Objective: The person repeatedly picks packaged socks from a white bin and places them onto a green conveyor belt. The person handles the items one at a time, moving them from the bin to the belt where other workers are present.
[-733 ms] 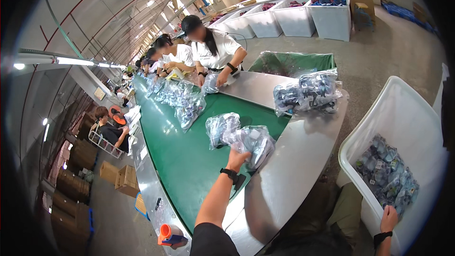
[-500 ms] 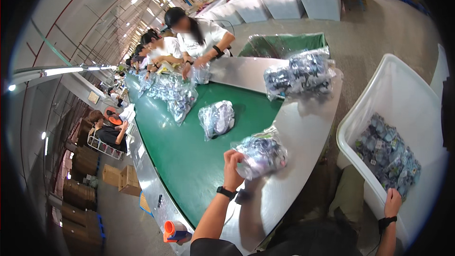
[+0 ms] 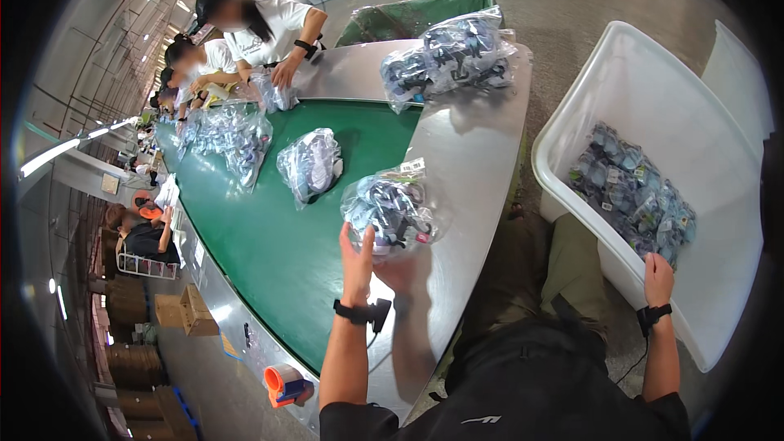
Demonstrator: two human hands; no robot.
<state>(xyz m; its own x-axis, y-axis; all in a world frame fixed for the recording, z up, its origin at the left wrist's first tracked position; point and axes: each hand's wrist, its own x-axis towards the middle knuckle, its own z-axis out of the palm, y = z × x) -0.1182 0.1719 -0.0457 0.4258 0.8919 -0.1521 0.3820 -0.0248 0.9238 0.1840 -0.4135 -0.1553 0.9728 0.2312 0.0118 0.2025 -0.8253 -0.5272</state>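
Observation:
A clear plastic bag (image 3: pixel 392 206) of bluish-grey and lilac packed items with dark parts lies on the metal edge of the table, partly over the green belt. My left hand (image 3: pixel 357 265) touches its near side, fingers raised and apart. My right hand (image 3: pixel 658 279) is closed around the near rim of a white bin (image 3: pixel 588 233). Inside that bin is a heap of small bagged bluish items (image 3: pixel 633 188). Another filled bag (image 3: pixel 310 165) lies on the green belt (image 3: pixel 269 261), left of the one at my left hand.
Large filled bags (image 3: pixel 449 59) lie on the metal far corner, beside a green bin (image 3: pixel 416 16). A co-worker (image 3: pixel 273 28) handles a bag across the belt, near a pile of bags (image 3: pixel 229 139). An orange tape dispenser (image 3: pixel 286 384) stands on the near left edge.
My view has shifted, so the table sits further left and the bin shows more fully. My left hand has gone from pinching the bag to resting spread fingers against it. The right hand stays on the rim.

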